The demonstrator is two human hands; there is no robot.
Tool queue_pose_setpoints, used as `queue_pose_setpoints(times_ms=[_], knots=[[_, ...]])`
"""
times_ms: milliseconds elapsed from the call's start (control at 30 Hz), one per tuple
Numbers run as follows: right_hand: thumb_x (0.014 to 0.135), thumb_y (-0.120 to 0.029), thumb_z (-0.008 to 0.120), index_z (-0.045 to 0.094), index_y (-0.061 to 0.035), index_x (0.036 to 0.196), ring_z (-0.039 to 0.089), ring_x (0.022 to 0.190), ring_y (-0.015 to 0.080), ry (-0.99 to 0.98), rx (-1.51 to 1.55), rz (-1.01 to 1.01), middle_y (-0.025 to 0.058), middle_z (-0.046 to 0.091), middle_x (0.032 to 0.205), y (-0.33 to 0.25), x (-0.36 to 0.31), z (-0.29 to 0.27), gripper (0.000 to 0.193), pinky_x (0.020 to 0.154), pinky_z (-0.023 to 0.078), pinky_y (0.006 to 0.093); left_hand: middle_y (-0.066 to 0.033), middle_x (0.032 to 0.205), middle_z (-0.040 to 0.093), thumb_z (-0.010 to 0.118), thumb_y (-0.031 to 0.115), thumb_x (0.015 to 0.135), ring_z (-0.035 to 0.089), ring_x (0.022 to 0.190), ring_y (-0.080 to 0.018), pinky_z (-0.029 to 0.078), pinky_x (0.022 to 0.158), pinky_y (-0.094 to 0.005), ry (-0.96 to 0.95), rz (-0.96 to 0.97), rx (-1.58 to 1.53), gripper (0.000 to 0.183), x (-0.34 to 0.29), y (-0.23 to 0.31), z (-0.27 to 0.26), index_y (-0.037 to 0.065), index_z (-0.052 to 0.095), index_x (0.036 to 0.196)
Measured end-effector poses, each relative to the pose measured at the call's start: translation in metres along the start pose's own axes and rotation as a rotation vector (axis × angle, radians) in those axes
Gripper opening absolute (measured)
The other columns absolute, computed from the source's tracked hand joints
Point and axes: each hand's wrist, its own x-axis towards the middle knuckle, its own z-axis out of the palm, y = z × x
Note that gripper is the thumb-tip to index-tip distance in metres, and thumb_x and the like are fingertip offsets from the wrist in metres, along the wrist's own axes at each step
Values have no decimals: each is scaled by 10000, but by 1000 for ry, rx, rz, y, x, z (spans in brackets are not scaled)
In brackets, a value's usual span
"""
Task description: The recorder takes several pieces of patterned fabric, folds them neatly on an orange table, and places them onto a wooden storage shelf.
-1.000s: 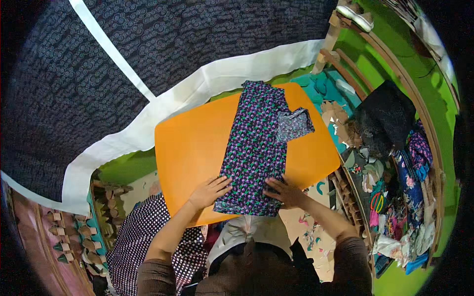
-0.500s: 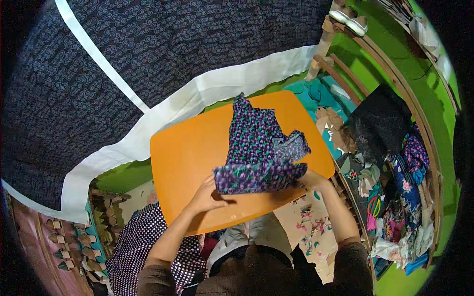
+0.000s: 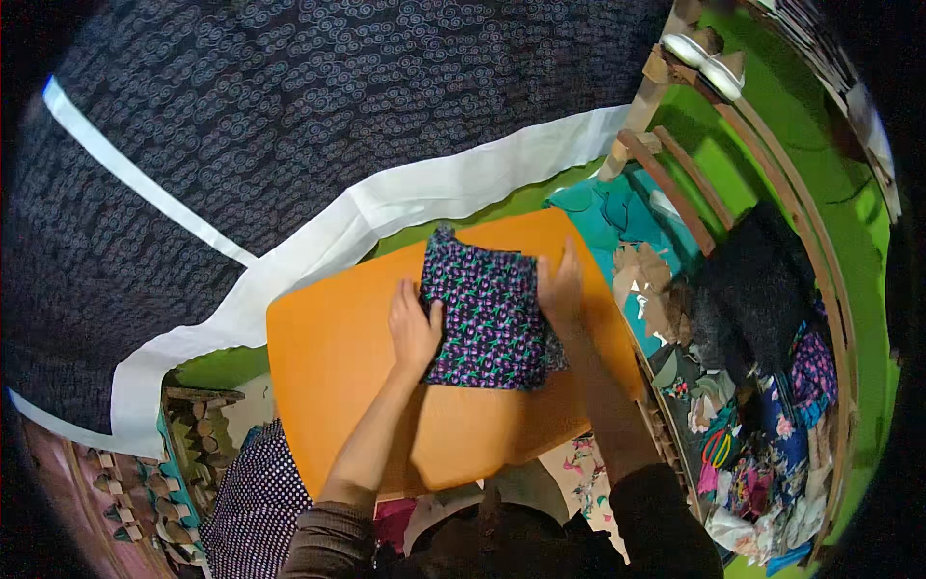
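A dark floral garment [image 3: 482, 314] in purple and green lies folded into a compact shape on an orange tabletop [image 3: 328, 357]. My left hand [image 3: 415, 328] rests along its left edge, fingers stretched out and thumb over the cloth. At its upper right edge is my right hand [image 3: 562, 289], with fingers extended and the thumb side against the fabric. A greyish piece of the same garment peeks out at the lower right, partly hidden by my right forearm.
Behind the table hangs a dark patterned cloth [image 3: 367, 106] with a white border. To the right, a wooden rack [image 3: 772, 125] borders piles of fabric, a black cloth [image 3: 757, 289] and scissors [image 3: 717, 446] with coloured handles. Polka-dot fabric [image 3: 256, 502] lies at lower left; scraps litter the floor.
The garment's near part has been folded up and away from me onto the rest, leaving a shorter bundle. Both hands have moved forward to its sides and let go of the near edge.
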Motion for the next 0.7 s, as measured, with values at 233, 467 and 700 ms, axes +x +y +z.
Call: queue_pose_setpoints(times_ms=[233,467,700], knots=[[891,-297,466,367,-55,1318,283,1269,404,-594,-328,-180,231,319,1365,16,-72,-1,500,1023,201,562,-109,1404,316,453,407,863,280,1296,-273,185,1037,-530,-321,290,455,523,-37,43,46,151,409,1318],[899,-238,441,277,17,1337,249,1252,438,-570,-21,367,288,270,1344,5,-99,-60,533,1033,193,523,-104,1398,325,584,504,720,254,1308,-263,153,1043,-558,-848,703,268,763,-71,84,34,52,394,1306],[874,-270,491,260,34,1328,226,1268,411,-614,186,708,265,251,1359,16,-101,-47,593,1042,204,490,-110,1340,404,602,311,735,272,1300,-285,161,1040,-577,-609,732,306,584,-78,70,50,50,478,1242]])
